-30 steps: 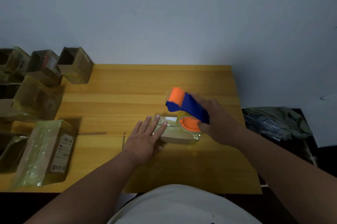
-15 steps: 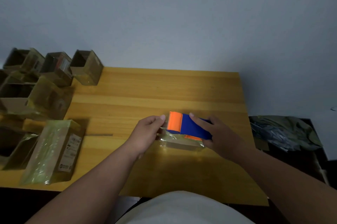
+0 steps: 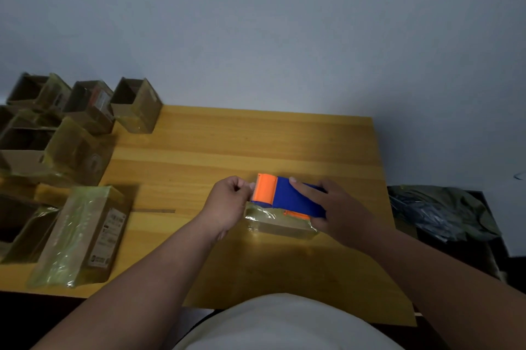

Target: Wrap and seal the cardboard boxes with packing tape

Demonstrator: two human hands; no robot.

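A small flat cardboard box (image 3: pixel 280 225), glossy with clear tape, lies on the wooden table (image 3: pixel 256 139) in front of me. A blue and orange tape dispenser (image 3: pixel 287 195) lies flat on top of it. My right hand (image 3: pixel 338 211) grips the dispenser's blue body from the right. My left hand (image 3: pixel 229 203) sits at the box's left end with fingers curled, pinching at the tape by the dispenser's orange end; the tape itself is too clear to make out.
Several open, tape-wrapped cardboard boxes (image 3: pixel 133 105) stand along the table's left side, and a wrapped box with a label (image 3: pixel 82 236) lies at the front left. A dark plastic bag (image 3: pixel 444 213) sits off the table's right edge.
The dispenser came down from a raised tilt to lie flat on the box. My left hand went from flat beside the box to curled and pinching at the dispenser's orange end.
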